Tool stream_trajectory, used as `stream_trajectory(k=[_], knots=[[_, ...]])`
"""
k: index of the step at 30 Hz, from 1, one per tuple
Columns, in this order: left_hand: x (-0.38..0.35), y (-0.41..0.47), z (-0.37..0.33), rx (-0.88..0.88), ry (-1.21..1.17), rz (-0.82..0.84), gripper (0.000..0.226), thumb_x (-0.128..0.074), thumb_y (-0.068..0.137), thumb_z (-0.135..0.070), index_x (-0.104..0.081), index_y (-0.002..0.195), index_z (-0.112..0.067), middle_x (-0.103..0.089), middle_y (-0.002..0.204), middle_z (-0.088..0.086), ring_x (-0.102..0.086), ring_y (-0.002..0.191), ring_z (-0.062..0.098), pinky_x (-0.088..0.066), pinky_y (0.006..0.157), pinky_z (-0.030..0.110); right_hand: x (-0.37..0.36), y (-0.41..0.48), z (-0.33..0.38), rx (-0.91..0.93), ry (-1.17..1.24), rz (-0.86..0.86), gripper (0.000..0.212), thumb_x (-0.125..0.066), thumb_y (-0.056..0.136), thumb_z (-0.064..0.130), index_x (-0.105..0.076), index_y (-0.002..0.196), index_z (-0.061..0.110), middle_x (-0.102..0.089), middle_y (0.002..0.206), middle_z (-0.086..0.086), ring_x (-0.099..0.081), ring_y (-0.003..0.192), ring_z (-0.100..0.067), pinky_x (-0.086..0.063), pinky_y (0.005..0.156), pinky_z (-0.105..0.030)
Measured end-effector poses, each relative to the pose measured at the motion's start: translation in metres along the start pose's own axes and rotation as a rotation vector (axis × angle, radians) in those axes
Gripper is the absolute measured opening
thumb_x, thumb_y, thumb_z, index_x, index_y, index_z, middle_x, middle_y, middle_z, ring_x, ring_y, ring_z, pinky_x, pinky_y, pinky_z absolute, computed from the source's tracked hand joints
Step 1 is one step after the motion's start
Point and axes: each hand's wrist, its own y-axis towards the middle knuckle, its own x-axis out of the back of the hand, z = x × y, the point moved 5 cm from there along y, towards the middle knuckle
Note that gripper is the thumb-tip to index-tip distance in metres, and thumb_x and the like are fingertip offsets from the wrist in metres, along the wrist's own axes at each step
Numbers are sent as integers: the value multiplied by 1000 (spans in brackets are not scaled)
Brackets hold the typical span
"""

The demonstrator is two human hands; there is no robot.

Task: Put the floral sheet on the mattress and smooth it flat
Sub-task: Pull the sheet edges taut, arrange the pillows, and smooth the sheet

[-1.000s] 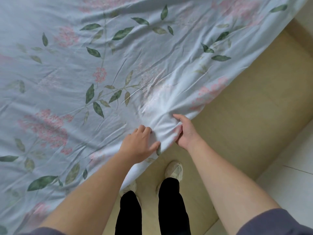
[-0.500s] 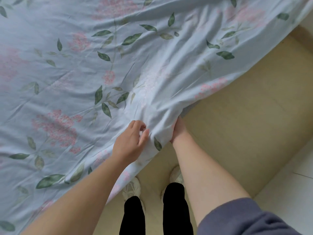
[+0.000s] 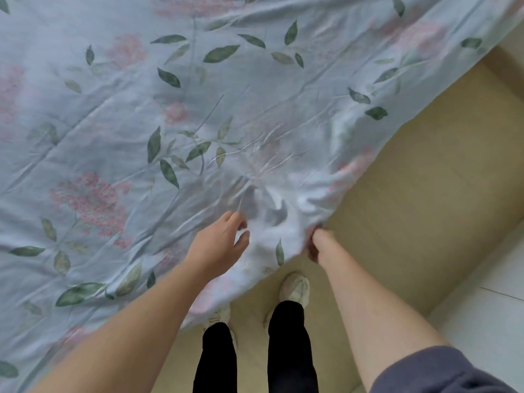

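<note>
Your right hand [image 3: 316,245] pinches the bunched edge of the floral sheet [image 3: 198,109], with most of its fingers hidden in the fold. Your left hand [image 3: 219,246] hovers just beside that bunch, fingers loosely curled, holding nothing. The sheet spreads wrinkled across the upper left. A tan surface [image 3: 425,208] lies bare to the right, and your white shoe [image 3: 295,287] shows below the sheet's edge.

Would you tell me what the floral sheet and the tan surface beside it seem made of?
The floral sheet looks like thin matte woven cloth, probably cotton: it creases and bunches. The tan surface is smooth and matte; material unclear.
</note>
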Motion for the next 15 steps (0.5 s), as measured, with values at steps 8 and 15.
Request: stream_trajectory(k=[8,15], knots=[[-84,-10,-10,87,113,478,18,-38,96,-28,-48,101,-15,-55,100,3,-55,89,26,-43,70,34,76,39,-53,-58,42,-60,30,-64,89,15,-53,113,0,-61,104,-15,-57,84,-29,-49,76,-43],[-112,-17,-24,158,152,613,27,-37,97,-30,-48,117,-14,-55,111,5,-55,98,26,-46,79,36,71,42,-39,-70,-171,22,49,-60,90,20,-44,136,16,-51,132,-8,-51,119,-26,-38,93,-43]])
